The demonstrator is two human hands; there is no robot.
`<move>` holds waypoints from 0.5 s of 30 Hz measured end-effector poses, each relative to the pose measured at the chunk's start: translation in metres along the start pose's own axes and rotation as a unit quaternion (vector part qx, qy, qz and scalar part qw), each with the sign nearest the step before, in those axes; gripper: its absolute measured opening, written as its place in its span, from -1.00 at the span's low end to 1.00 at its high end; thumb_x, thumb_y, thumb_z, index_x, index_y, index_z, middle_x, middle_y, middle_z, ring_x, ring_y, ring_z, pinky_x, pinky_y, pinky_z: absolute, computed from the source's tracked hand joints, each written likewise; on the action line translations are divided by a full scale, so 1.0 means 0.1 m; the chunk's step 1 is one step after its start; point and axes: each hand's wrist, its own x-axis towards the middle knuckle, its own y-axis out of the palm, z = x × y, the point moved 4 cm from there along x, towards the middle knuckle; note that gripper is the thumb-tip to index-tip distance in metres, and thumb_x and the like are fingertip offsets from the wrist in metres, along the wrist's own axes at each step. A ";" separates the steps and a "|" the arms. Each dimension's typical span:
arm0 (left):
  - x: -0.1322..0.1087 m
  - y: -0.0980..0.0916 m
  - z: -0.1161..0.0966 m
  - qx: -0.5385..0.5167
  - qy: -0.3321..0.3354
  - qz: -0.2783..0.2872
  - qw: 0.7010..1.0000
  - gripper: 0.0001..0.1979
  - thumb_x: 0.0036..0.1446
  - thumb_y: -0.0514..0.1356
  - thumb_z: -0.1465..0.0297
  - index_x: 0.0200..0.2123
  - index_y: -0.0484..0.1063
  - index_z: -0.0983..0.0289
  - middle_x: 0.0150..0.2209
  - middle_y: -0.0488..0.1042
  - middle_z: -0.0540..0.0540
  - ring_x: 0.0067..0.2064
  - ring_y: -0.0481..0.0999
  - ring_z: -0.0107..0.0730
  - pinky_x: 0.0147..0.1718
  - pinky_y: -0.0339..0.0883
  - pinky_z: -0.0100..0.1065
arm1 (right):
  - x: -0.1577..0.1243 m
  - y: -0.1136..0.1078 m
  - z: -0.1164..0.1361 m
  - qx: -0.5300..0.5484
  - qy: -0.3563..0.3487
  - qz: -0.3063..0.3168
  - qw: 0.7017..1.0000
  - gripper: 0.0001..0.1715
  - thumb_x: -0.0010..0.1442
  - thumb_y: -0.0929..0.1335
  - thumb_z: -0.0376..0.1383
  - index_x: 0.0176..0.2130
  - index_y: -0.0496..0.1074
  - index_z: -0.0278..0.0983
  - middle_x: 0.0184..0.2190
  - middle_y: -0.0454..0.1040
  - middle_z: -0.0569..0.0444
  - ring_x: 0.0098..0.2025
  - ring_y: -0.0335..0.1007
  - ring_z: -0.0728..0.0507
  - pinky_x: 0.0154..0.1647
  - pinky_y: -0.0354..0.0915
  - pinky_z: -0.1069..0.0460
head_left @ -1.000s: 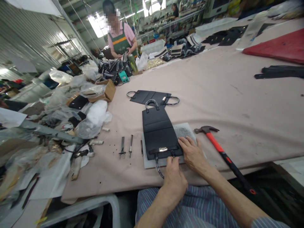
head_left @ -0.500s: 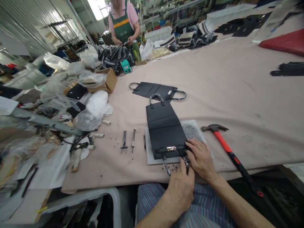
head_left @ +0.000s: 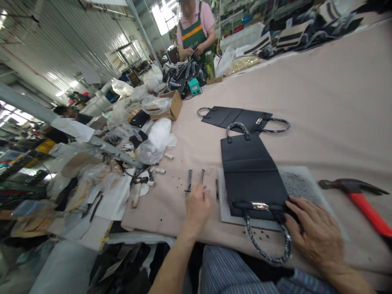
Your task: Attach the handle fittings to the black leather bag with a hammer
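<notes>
A flat black bag panel (head_left: 252,171) with a silver clasp (head_left: 259,206) and a braided handle (head_left: 266,245) lies on a grey pad (head_left: 295,183) at the table's near edge. My right hand (head_left: 317,237) rests flat on the panel's near right corner, fingers spread. My left hand (head_left: 198,206) has reached left to the metal punch tools (head_left: 190,181) and its fingers curl round the lower end of one (head_left: 202,176). A second black panel (head_left: 239,117) lies behind the first.
A red-handled hammer (head_left: 361,200) lies right of the pad. Plastic bags, a cardboard box (head_left: 174,107) and scraps crowd the table's left side. A person in a green apron (head_left: 196,34) works at the far end beside a green bottle (head_left: 210,65).
My left hand left the bag's handle and moved left to the punch tools. My right hand slid to the panel's near right corner. The view swung left.
</notes>
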 end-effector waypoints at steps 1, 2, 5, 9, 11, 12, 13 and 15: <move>0.18 -0.07 0.21 0.049 -0.057 0.005 0.997 -0.78 0.32 0.11 0.45 -0.10 0.56 0.28 -0.11 0.61 0.25 -0.05 0.61 -0.14 -0.03 0.44 -0.24 | 0.00 0.00 0.00 0.001 0.000 0.000 1.000 -0.64 0.35 0.29 -0.21 0.06 0.45 -0.32 0.08 0.51 -0.19 0.15 0.43 -0.41 0.27 0.23 -0.32; 0.35 -0.13 0.41 0.093 -0.109 0.020 0.990 -0.76 0.33 0.10 0.42 -0.07 0.55 0.29 -0.06 0.61 0.27 -0.01 0.60 -0.13 -0.02 0.42 -0.26 | 0.01 0.00 0.00 0.002 0.000 0.000 1.000 -0.64 0.35 0.29 -0.20 0.06 0.45 -0.32 0.08 0.52 -0.19 0.14 0.44 -0.41 0.26 0.24 -0.32; 0.70 -0.16 0.83 0.162 -0.205 0.118 0.958 -0.71 0.28 0.20 0.22 -0.11 0.58 0.30 -0.08 0.64 0.29 0.00 0.61 -0.10 -0.09 0.39 -0.30 | 0.02 0.01 0.00 0.006 -0.001 -0.001 1.000 -0.64 0.35 0.29 -0.20 0.05 0.46 -0.32 0.08 0.52 -0.19 0.14 0.44 -0.40 0.26 0.25 -0.32; 0.88 -0.04 0.99 0.166 -0.208 0.199 0.943 -0.69 0.04 0.37 0.13 -0.35 0.57 0.28 -0.27 0.67 0.25 -0.14 0.64 -0.08 -0.24 0.36 -0.33 | 0.03 0.01 0.01 0.009 0.020 0.001 1.000 -0.66 0.34 0.30 -0.23 0.05 0.46 -0.29 0.08 0.52 -0.17 0.15 0.42 -0.39 0.27 0.23 -0.32; 0.92 0.03 0.99 0.166 -0.201 0.226 0.939 -0.74 -0.01 0.38 0.19 -0.47 0.53 0.27 -0.38 0.64 0.23 -0.20 0.64 -0.05 -0.27 0.35 -0.31 | 0.04 0.00 0.03 0.015 0.037 0.005 0.999 -0.66 0.33 0.30 -0.26 0.06 0.45 -0.27 0.09 0.51 -0.16 0.17 0.41 -0.38 0.27 0.22 -0.33; 0.95 0.06 0.99 0.164 -0.196 0.236 0.937 -0.75 -0.02 0.37 0.22 -0.53 0.50 0.26 -0.46 0.61 0.20 -0.23 0.64 -0.04 -0.28 0.36 -0.30 | 0.05 -0.01 0.04 0.018 0.045 0.010 0.999 -0.66 0.32 0.30 -0.28 0.06 0.45 -0.26 0.09 0.51 -0.15 0.18 0.40 -0.38 0.27 0.22 -0.33; 0.97 0.09 1.00 0.160 -0.192 0.244 0.937 -0.75 -0.04 0.37 0.24 -0.59 0.46 0.25 -0.54 0.56 0.17 -0.25 0.63 -0.04 -0.28 0.36 -0.29 | 0.06 -0.02 0.05 0.020 0.052 0.014 0.998 -0.65 0.31 0.31 -0.29 0.07 0.45 -0.25 0.10 0.50 -0.14 0.19 0.39 -0.37 0.28 0.21 -0.33; 1.03 0.12 1.02 0.142 -0.184 0.249 0.940 -0.72 -0.07 0.37 0.29 -0.67 0.39 0.23 -0.67 0.44 0.11 -0.29 0.62 -0.01 -0.29 0.37 -0.27 | 0.08 -0.03 0.06 0.022 0.063 0.022 0.998 -0.64 0.30 0.31 -0.32 0.08 0.45 -0.24 0.11 0.50 -0.12 0.20 0.37 -0.35 0.29 0.19 -0.33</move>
